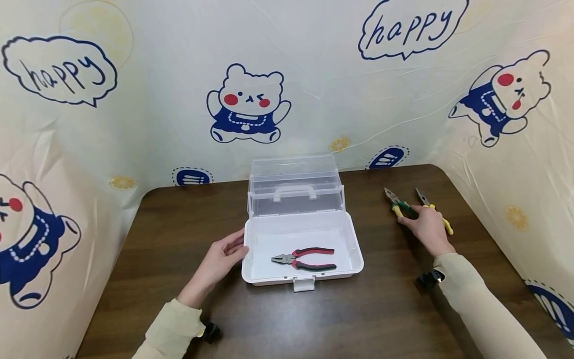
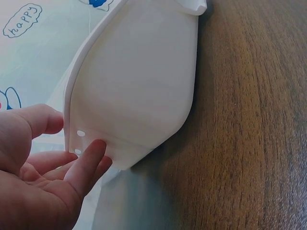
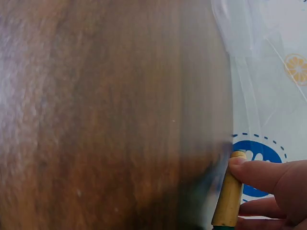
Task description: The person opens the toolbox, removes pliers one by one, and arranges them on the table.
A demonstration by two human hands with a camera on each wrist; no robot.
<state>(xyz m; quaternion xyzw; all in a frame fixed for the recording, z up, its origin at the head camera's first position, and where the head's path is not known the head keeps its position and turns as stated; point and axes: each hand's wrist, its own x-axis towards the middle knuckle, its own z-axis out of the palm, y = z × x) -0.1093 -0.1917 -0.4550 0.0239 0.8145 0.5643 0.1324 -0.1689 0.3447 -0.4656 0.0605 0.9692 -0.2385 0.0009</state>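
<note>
A white toolbox (image 1: 302,276) stands on the table, its clear lid raised behind it. Inside lie red-and-black combination pliers (image 1: 293,259), jaws pointing left. My left hand (image 1: 222,259) holds the box's left side, thumb at the rim (image 2: 68,91) and fingers against the outer wall. To the right, my right hand (image 1: 428,227) grips pliers with green-and-yellow handles (image 1: 396,207); in the right wrist view the thumb presses a yellow handle (image 3: 229,201). Yellow-handled long-nose pliers (image 1: 448,227) lie just beyond that hand, partly hidden by it.
The brown wooden table (image 1: 188,214) has rounded back corners. A white patterned cloth (image 1: 314,99) hangs behind it and down both sides. The upright clear lid (image 1: 296,187), with a white handle, rises at the back of the toolbox. A latch (image 1: 304,284) juts from its front.
</note>
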